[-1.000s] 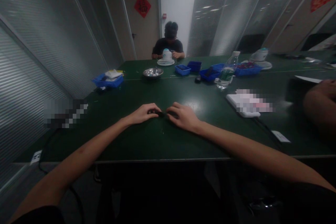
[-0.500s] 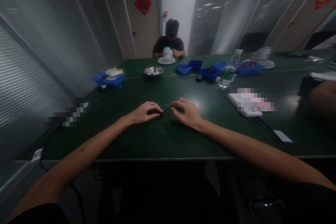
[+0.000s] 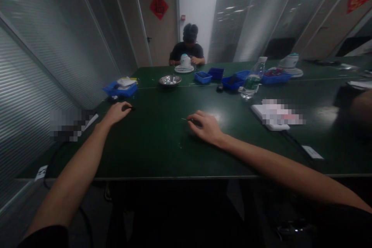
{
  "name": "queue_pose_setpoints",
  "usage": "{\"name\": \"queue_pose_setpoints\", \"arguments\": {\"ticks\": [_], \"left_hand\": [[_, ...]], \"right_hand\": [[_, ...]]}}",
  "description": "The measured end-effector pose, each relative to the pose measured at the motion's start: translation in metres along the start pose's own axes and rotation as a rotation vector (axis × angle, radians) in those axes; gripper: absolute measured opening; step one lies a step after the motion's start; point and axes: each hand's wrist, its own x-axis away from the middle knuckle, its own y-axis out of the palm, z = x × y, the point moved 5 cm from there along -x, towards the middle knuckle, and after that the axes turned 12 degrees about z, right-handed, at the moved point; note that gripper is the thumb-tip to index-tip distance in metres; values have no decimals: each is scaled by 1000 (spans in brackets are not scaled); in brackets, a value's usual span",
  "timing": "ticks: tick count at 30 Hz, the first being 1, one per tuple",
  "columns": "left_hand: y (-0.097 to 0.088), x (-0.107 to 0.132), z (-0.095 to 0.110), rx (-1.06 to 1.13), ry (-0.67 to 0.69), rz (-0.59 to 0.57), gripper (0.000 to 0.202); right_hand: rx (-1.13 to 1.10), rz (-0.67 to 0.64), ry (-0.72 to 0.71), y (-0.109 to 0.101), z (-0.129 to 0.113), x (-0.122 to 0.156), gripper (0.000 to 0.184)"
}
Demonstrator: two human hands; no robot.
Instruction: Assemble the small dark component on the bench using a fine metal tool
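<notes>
Over the left part of the green table (image 3: 145,143), my left hand (image 3: 116,112) pinches a small black piece (image 3: 132,108) between thumb and fingers; its kind is too small to make out. It is close to a blue tray (image 3: 122,91) that holds white and yellow items. Near the middle, my right hand (image 3: 205,126) rests on the table with its fingers closed round a thin tool, whose slim light tip (image 3: 184,119) points left. The fingers hide most of that tool.
Farther back stand a metal bowl (image 3: 170,81) with small parts, several blue bins (image 3: 232,82), a black object (image 3: 219,88) and a water bottle (image 3: 252,81). A white device (image 3: 270,120) lies at right. Across the table sits a person (image 3: 187,50) behind a white fan-like item (image 3: 184,66).
My left hand has moved from the middle, beside my right hand, to the left and away from me, carrying the small black piece. My right hand has stayed almost in place.
</notes>
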Motion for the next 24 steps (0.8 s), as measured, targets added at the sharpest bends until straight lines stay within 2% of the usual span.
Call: {"name": "queue_pose_setpoints", "arguments": {"ticks": [6, 12, 18, 21, 24], "left_hand": [[-3, 0, -8, 43, -41, 28, 41], [-8, 0, -17, -29, -129, 51, 42], [-9, 0, -16, -90, -215, -27, 22], [-11, -1, -13, -129, -228, -25, 20], [-13, -1, -19, -166, -316, -42, 26]], "right_hand": [[10, -20, 2, -2, -4, 0, 27], [8, -19, -18, -1, -3, 0, 27], [13, -33, -17, 0, -3, 1, 27], [21, -32, -19, 0, -4, 0, 27], [30, -22, -18, 1, -3, 0, 26]]}}
